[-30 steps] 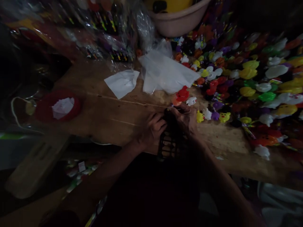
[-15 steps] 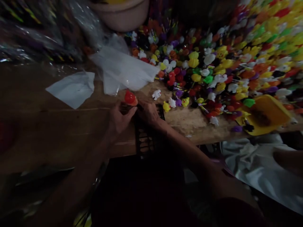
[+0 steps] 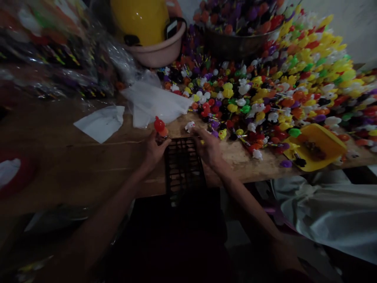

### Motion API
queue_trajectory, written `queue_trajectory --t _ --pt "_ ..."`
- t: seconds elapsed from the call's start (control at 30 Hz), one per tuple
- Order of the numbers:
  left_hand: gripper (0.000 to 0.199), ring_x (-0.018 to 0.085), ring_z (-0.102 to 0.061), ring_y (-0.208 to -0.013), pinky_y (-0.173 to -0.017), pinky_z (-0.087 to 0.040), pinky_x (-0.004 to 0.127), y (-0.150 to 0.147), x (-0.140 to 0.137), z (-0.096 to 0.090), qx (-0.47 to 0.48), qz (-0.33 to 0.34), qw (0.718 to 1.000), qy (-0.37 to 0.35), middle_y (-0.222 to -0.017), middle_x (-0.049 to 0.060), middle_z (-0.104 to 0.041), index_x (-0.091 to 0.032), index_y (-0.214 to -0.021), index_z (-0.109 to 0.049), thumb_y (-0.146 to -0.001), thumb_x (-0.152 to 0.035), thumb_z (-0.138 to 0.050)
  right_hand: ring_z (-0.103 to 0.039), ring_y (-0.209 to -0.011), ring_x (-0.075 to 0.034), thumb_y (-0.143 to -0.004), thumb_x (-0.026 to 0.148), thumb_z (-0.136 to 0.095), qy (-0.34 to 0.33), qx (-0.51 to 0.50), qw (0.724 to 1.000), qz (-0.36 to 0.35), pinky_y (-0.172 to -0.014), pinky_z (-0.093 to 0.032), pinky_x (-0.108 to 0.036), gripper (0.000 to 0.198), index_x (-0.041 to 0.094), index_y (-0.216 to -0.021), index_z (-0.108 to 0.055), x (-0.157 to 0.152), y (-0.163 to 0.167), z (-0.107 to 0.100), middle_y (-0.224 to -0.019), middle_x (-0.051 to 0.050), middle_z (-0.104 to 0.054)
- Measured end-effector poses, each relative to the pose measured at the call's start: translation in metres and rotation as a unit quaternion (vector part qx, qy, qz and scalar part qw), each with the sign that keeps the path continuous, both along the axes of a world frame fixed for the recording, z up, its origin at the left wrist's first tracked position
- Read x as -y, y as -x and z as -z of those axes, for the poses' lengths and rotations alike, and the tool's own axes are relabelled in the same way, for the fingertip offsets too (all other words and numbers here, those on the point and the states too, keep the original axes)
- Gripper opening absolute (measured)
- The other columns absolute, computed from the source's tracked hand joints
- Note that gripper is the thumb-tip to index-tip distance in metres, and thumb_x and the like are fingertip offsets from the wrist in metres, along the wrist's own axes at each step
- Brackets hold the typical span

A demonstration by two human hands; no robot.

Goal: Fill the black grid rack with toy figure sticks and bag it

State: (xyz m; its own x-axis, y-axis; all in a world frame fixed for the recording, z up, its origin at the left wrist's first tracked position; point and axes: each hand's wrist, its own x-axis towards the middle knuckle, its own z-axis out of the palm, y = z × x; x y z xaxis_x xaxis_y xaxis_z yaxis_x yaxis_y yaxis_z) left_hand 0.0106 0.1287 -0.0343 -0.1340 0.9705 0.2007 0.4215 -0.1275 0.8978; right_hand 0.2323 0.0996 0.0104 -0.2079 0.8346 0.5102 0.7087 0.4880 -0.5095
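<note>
My left hand (image 3: 153, 151) is closed on small plastic toys, a red one (image 3: 159, 124) standing above an orange one (image 3: 163, 132). Their lower ends are hidden by my fingers. My right hand (image 3: 209, 148) is curled down at the table, its fingers round a small yellow toy (image 3: 202, 142) that shows only as a patch between them. Just left of its fingertips lies a white animal toy (image 3: 190, 126). Between my hands, a black plastic grid rack (image 3: 184, 161) lies across the table's front edge.
Loose toys (image 3: 259, 106) are heaped at right, around a yellow tray (image 3: 330, 151). Behind stand a dark bowl (image 3: 238, 41) of toys and a pink basin (image 3: 159, 55) with a yellow helmet-like object (image 3: 140, 21). Clear bags (image 3: 157, 104) and white paper (image 3: 101, 124) lie left.
My right hand has moved right, away from my left hand and off the rack, to the small yellow toy. My left hand keeps its toys. The view has tilted up.
</note>
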Motion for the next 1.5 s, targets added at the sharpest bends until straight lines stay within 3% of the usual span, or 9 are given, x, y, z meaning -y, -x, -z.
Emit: queue_trajectory --t 0.17,0.37,0.47,0.6,0.73,0.93,1.13,1.27,1.5 --pt "0.013 0.022 -0.066 -0.079 -0.086 -0.055 0.036 0.002 -0.011 -0.001 -0.045 0.059 0.997 0.003 -0.077 0.002 -0.069 -0.021 -0.073 -0.066 -0.07 -0.034 -0.07 -0.064 -0.084 -0.022 -0.093 0.02 -0.049 0.0 0.125 0.979 0.158 -0.074 -0.051 -0.031 0.025 0.019 -0.099 -0.073 -0.017 -0.107 -0.01 -0.095 -0.01 -0.07" --pt "0.023 0.024 -0.067 -0.082 -0.091 -0.054 0.04 0.01 -0.016 0.007 -0.061 0.095 0.994 0.0 -0.078 0.003 -0.072 -0.023 -0.071 -0.07 -0.069 -0.046 -0.069 -0.066 -0.093 -0.021 -0.093 0.016 -0.046 -0.002 0.125 0.988 0.089 -0.081 -0.053 -0.03 0.03 0.018 -0.106 -0.072 -0.056 -0.098 0.01 -0.11 -0.012 -0.068" --pt "0.028 0.026 -0.067 -0.083 -0.09 -0.054 0.042 0.014 -0.016 0.016 -0.058 0.083 0.995 0.002 -0.08 0.004 -0.073 -0.023 -0.073 -0.071 -0.07 -0.051 -0.067 -0.065 -0.092 -0.021 -0.096 0.019 -0.043 -0.037 0.143 0.977 0.157 -0.078 -0.051 -0.031 0.032 0.019 -0.111 -0.07 -0.061 -0.106 -0.007 -0.115 -0.012 -0.067" --pt "0.026 0.025 -0.067 -0.083 -0.092 -0.053 0.042 0.015 -0.018 0.025 -0.059 0.088 0.994 -0.012 -0.081 0.003 -0.073 -0.025 -0.073 -0.071 -0.072 -0.051 -0.068 -0.059 -0.101 -0.029 -0.094 0.024 -0.045 -0.088 0.25 0.91 0.32 -0.088 -0.046 -0.043 0.032 0.017 -0.115 -0.068 -0.065 -0.154 -0.045 -0.113 -0.015 -0.067" --pt "0.025 0.026 -0.065 -0.082 -0.09 -0.053 0.044 0.014 -0.023 0.027 -0.073 0.095 0.992 -0.038 -0.079 0.004 -0.072 -0.026 -0.073 -0.071 -0.073 -0.051 -0.067 -0.051 -0.111 -0.036 -0.087 0.022 -0.051 -0.036 0.338 0.893 0.294 -0.098 -0.035 -0.058 0.044 0.015 -0.129 -0.061 -0.09 -0.18 -0.053 -0.116 -0.02 -0.065" --pt "0.018 0.024 -0.064 -0.082 -0.088 -0.053 0.04 0.01 -0.025 0.024 -0.089 0.094 0.991 -0.045 -0.08 0.003 -0.069 -0.024 -0.076 -0.067 -0.076 -0.042 -0.067 -0.05 -0.111 -0.036 -0.093 0.028 -0.045 -0.031 0.311 0.914 0.259 -0.101 -0.031 -0.058 0.037 0.014 -0.123 -0.062 -0.11 -0.135 -0.039 -0.117 -0.02 -0.063" --pt "0.012 0.021 -0.065 -0.087 -0.09 -0.053 0.036 0.01 -0.031 0.024 -0.103 0.097 0.989 -0.046 -0.089 0.005 -0.069 -0.02 -0.083 -0.066 -0.077 -0.029 -0.071 -0.047 -0.115 -0.034 -0.098 0.033 -0.043 -0.058 0.314 0.94 0.122 -0.102 -0.032 -0.054 0.037 0.019 -0.128 -0.059 -0.06 -0.042 -0.047 -0.12 -0.016 -0.059" --pt "0.014 0.023 -0.065 -0.095 -0.094 -0.051 0.038 0.015 -0.033 0.024 -0.122 0.112 0.984 -0.061 -0.094 0.006 -0.07 -0.019 -0.088 -0.068 -0.076 -0.025 -0.074 -0.052 -0.103 -0.031 -0.099 0.033 -0.043 -0.031 0.321 0.945 0.063 -0.094 -0.038 -0.046 0.032 0.019 -0.118 -0.064 -0.02 0.0 -0.028 -0.107 -0.013 -0.064" --pt "0.009 0.023 -0.066 -0.095 -0.094 -0.052 0.038 0.017 -0.032 0.034 -0.11 0.15 0.978 -0.094 -0.094 0.005 -0.071 -0.021 -0.089 -0.072 -0.081 -0.026 -0.069 -0.06 -0.105 -0.029 -0.095 0.03 -0.052 0.013 0.246 0.969 0.028 -0.091 -0.045 -0.042 0.038 0.017 -0.13 -0.058 0.004 -0.006 0.003 -0.118 -0.014 -0.066"
